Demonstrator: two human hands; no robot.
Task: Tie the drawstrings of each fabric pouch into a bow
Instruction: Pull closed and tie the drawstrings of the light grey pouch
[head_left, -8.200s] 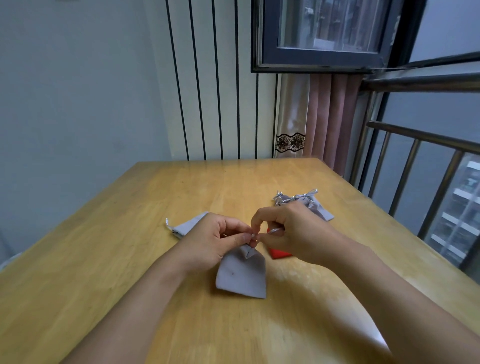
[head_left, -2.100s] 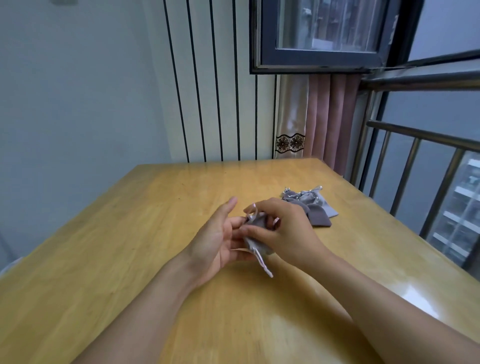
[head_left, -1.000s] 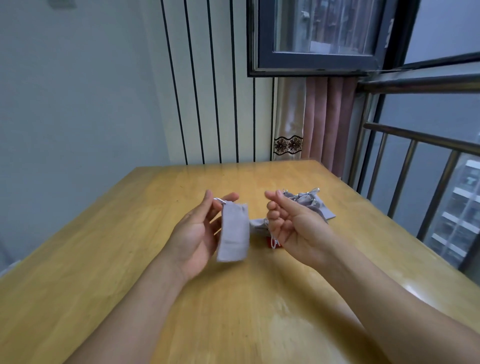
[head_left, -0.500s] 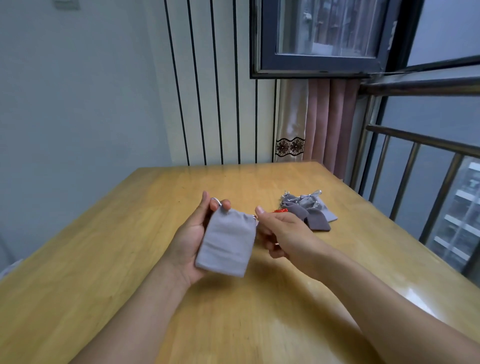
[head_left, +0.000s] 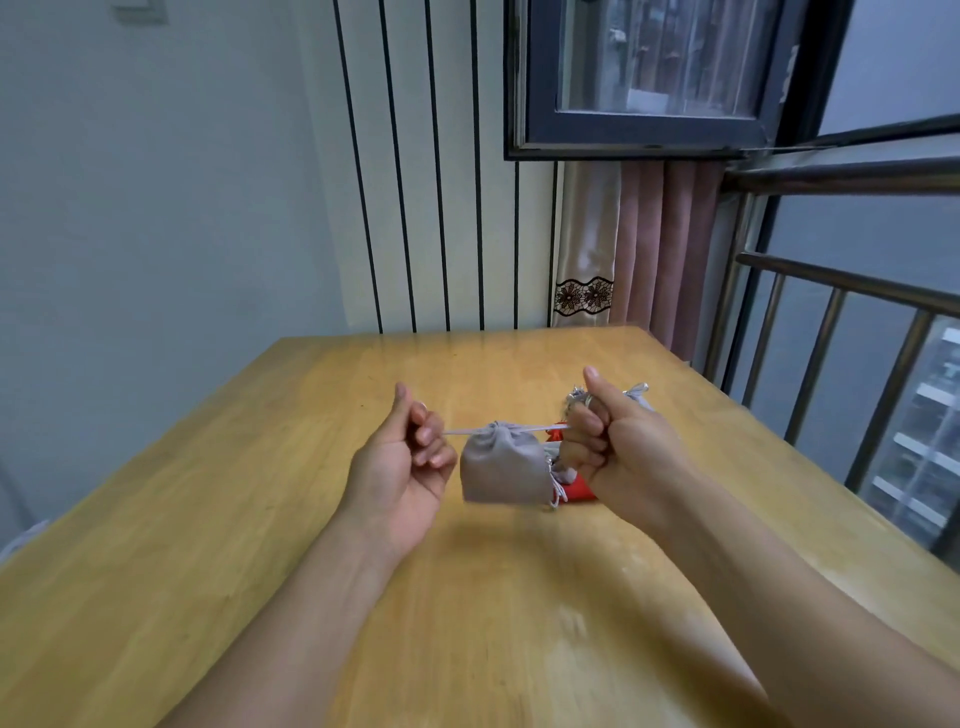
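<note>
Half a second ago the grey pouch (head_left: 501, 465) lay flat and open-mouthed against the left hand (head_left: 402, 467), with the right hand (head_left: 615, 452) just reaching its edge. Now both hands have drawn apart, and the pouch hangs between them above the table (head_left: 260, 519), its mouth gathered shut. The drawstrings (head_left: 460, 431) run taut to each side: the left hand's curled fingers pinch one end, and the right fist grips the other. Behind the right hand lie a red pouch (head_left: 576, 491) and other grey pouches (head_left: 636, 397), partly hidden, where they lay before.
</note>
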